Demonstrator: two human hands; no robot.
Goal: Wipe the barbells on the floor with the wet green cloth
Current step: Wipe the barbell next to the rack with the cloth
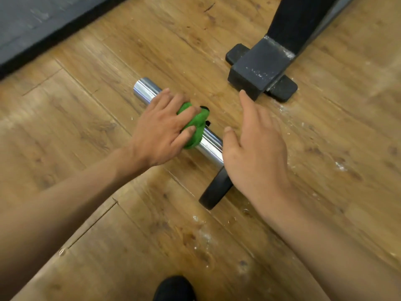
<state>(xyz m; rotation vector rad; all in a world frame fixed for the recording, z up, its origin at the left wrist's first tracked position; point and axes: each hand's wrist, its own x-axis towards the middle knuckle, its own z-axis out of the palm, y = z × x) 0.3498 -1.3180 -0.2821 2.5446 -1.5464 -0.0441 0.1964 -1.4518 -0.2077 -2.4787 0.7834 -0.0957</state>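
Barbell [147,89] lies on the wooden floor [86,127] with the left hand [160,131] gripping the green cloth [196,127] on its chrome sleeve, while the right hand [256,148] hovers relaxed and empty, so the unheld bar may roll away.

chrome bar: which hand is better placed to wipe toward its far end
Left. The left hand grips the green cloth on the chrome bar; the right hand is open beside it, holding nothing.

Bright, even light with only soft, faint shadows. White glare streaks the chrome bar [146,89]. The forearms [65,205] and the floor's [368,109] right edge look smeared, out of focus.
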